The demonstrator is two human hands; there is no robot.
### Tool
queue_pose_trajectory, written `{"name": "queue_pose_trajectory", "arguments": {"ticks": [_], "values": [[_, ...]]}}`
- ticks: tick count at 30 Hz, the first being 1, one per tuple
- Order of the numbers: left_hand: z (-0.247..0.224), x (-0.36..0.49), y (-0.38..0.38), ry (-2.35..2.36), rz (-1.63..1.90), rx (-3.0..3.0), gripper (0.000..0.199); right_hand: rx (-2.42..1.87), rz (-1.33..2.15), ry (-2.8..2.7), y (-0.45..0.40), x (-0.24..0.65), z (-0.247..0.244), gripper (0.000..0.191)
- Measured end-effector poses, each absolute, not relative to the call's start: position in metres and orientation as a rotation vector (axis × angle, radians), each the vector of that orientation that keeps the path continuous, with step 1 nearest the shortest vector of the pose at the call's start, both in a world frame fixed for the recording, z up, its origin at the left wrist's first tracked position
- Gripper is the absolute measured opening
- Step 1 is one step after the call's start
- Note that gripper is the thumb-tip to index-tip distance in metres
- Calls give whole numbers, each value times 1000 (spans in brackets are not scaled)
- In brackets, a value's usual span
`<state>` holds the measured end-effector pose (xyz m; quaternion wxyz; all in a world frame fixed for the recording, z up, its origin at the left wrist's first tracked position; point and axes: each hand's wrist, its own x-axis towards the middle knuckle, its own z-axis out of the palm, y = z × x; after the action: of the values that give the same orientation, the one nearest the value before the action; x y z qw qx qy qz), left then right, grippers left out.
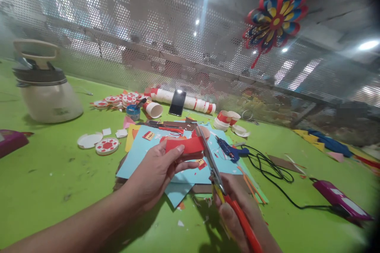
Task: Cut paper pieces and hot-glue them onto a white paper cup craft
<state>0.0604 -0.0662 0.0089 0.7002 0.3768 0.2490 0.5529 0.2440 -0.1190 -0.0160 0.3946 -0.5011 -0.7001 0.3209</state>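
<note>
My left hand (158,170) pinches a strip of red paper (185,145) between thumb and fingers. In my right hand (234,201) is a pair of scissors (215,166) with red and yellow handles. The scissor blades meet the right end of the strip; whether they are fully closed I cannot tell. Both hands are above a stack of light blue paper (136,166), where small red and yellow pieces and paper scraps lie. A blue glue gun (230,150) rests on the stack's right side, its black cord running right.
Behind the stack are a phone (177,102), a long white-and-red tube (190,101) and a blue jar (133,113). Round discs (107,146) lie left, near a sprayer bottle (50,99). A purple power strip (341,199) is at right. A paper flower (276,19) hangs above.
</note>
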Motion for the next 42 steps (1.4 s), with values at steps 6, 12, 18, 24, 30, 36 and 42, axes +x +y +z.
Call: {"name": "queue_pose_trajectory", "arguments": {"ticks": [6, 12, 18, 24, 30, 36, 42], "values": [[8, 60, -65, 590, 1240, 792, 17, -1272, 805, -1772, -118, 242, -15, 58], [11, 60, -67, 588, 1232, 810, 18, -1276, 765, -1783, -119, 240, -17, 54], [10, 60, -67, 582, 1234, 808, 17, -1303, 769, -1771, -117, 241, -20, 51], [8, 61, -68, 621, 1241, 768, 15, -1338, 639, -1799, -117, 242, -22, 47], [6, 60, -66, 631, 1266, 719, 11, -1344, 645, -1737, -118, 239, -14, 39], [11, 55, -62, 586, 1339, 726, 11, -1341, 864, -1639, -122, 245, -7, 49], [14, 53, -62, 552, 1379, 742, 14, -1309, 854, -1717, -126, 242, -9, 62]]}}
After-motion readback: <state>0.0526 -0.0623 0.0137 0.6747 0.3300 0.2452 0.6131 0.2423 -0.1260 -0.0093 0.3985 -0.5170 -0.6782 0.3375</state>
